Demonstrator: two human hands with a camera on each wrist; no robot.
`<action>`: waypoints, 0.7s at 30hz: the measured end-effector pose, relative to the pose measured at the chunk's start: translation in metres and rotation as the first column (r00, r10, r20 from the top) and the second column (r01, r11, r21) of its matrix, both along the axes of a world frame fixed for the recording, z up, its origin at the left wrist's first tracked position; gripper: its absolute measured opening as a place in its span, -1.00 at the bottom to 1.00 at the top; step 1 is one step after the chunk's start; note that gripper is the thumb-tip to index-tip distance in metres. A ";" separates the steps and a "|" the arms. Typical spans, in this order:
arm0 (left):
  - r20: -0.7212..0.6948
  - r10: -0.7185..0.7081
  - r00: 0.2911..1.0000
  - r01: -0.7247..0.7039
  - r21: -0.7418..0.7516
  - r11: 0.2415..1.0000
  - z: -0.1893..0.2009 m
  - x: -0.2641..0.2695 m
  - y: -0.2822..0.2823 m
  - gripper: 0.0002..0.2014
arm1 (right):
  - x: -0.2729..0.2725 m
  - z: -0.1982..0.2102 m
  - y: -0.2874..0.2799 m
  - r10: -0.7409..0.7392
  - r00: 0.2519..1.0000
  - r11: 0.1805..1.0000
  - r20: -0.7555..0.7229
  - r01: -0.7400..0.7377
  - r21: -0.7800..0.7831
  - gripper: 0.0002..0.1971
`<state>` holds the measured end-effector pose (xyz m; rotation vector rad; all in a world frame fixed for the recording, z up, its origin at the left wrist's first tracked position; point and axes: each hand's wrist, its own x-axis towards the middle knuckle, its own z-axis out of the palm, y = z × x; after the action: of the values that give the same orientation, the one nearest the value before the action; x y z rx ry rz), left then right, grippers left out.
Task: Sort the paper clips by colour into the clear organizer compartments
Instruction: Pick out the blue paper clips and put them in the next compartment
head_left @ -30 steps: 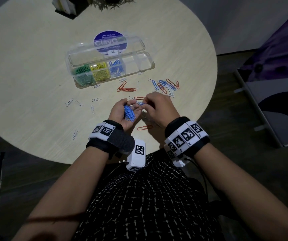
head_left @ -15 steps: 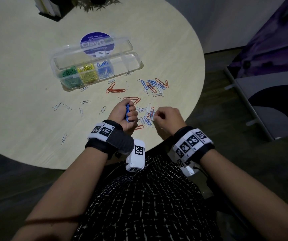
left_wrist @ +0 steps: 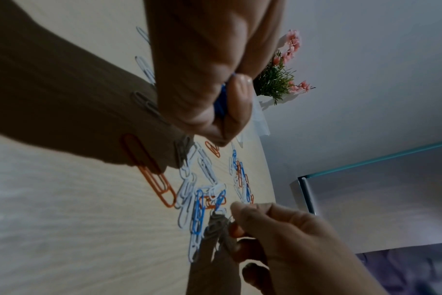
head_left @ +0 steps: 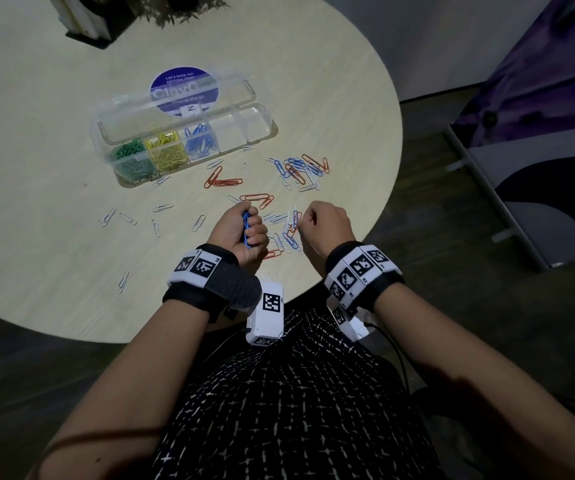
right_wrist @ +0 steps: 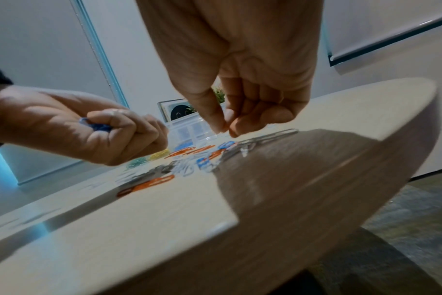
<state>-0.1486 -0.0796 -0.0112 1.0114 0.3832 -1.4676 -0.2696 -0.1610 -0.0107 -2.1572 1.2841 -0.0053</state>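
My left hand (head_left: pixel 248 233) is a fist round a bunch of blue clips (head_left: pixel 245 226), also seen in the left wrist view (left_wrist: pixel 221 99) and the right wrist view (right_wrist: pixel 99 126). My right hand (head_left: pixel 308 221) hovers just right of it, fingers curled, thumb and forefinger tips (right_wrist: pixel 221 127) nearly touching above a mixed pile of blue, white and orange clips (head_left: pixel 288 235). I see no clip between them. The clear organizer (head_left: pixel 267 124) lies open further back, holding green (head_left: pixel 130 154), yellow (head_left: pixel 166 147) and blue clips (head_left: pixel 201 142); its right compartments look bare.
A second mixed pile (head_left: pixel 301 169) lies right of the organizer. Orange clips (head_left: pixel 223 180) and scattered white clips (head_left: pixel 130 218) are spread across the round table (head_left: pixel 54 265). A potted plant (head_left: pixel 182 8) and a dark holder (head_left: pixel 85 26) stand at the back. The table's edge is near my right wrist.
My hands have parted: the right one has left the left palm and moved right over the near pile. The left hand has closed round the blue clips.
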 end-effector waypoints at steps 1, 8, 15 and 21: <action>0.000 -0.003 1.000 0.003 0.000 1.000 0.000 -0.001 -0.001 -0.60 | 0.003 0.000 -0.001 -0.024 1.000 1.000 -0.005 0.024 0.008 -0.87; 0.000 0.011 1.000 -0.011 0.002 1.000 0.000 0.000 0.004 -0.60 | 0.018 0.003 -0.008 -0.031 0.992 0.999 -0.120 0.033 0.022 -0.82; -0.008 0.053 0.999 -0.053 0.003 0.999 -0.003 0.010 0.011 -0.60 | 0.000 0.016 0.003 -0.054 0.998 0.993 0.012 0.052 0.105 -0.80; -0.008 0.032 0.999 -0.032 -0.002 1.000 -0.001 0.005 0.006 -0.60 | 0.007 -0.001 0.019 -0.025 0.996 0.993 -0.091 0.035 0.115 -0.81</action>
<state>-0.1436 -0.0732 -0.0125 0.9943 0.4019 -1.4437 -0.2623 -0.1420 -0.0121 -2.0584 1.3332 0.1519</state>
